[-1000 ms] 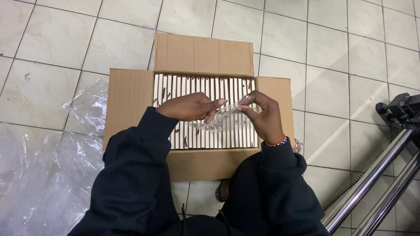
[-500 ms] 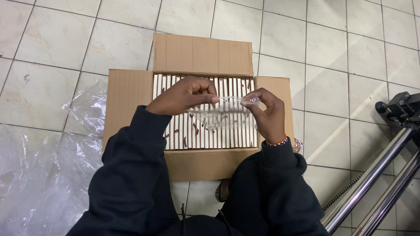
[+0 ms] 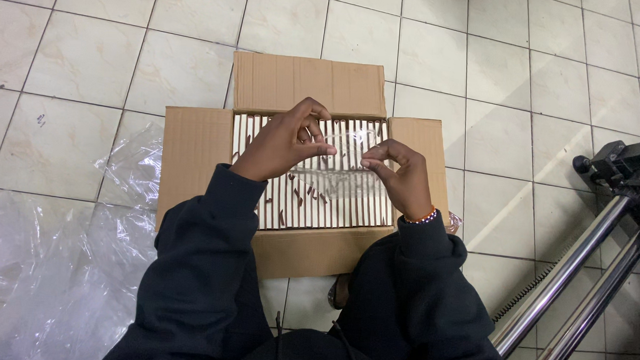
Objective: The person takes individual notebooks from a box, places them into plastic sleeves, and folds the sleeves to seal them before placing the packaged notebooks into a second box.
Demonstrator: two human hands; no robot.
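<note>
Fingers (image 3: 320, 149) of the left hand (image 3: 282, 143) pinch one end of a clear plastic bag (image 3: 339, 159), thumb against forefinger, while the other fingers curl above. The right hand (image 3: 402, 174) pinches the bag's other end in the same way, so the bag is held stretched between the two hands, just above the middle of the frame. What is in the bag is too faint to tell.

Below the hands sits an open cardboard box (image 3: 190, 158) on the tiled floor (image 3: 86, 51), its four flaps folded outward. It is filled with pale sticks (image 3: 348, 203) with dark ends, laid side by side in tight rows; a few lie loose and crooked on top near the box's centre.

Both arms wear dark sleeves (image 3: 199, 254), and a beaded bracelet (image 3: 421, 218) circles the right wrist. Crumpled clear plastic sheeting (image 3: 46, 260) spreads over the floor at the lower left, touching the box's left flap. At the right edge of the frame, metal tripod legs (image 3: 570, 273) slant down from a black head (image 3: 627, 167), well apart from the box.
</note>
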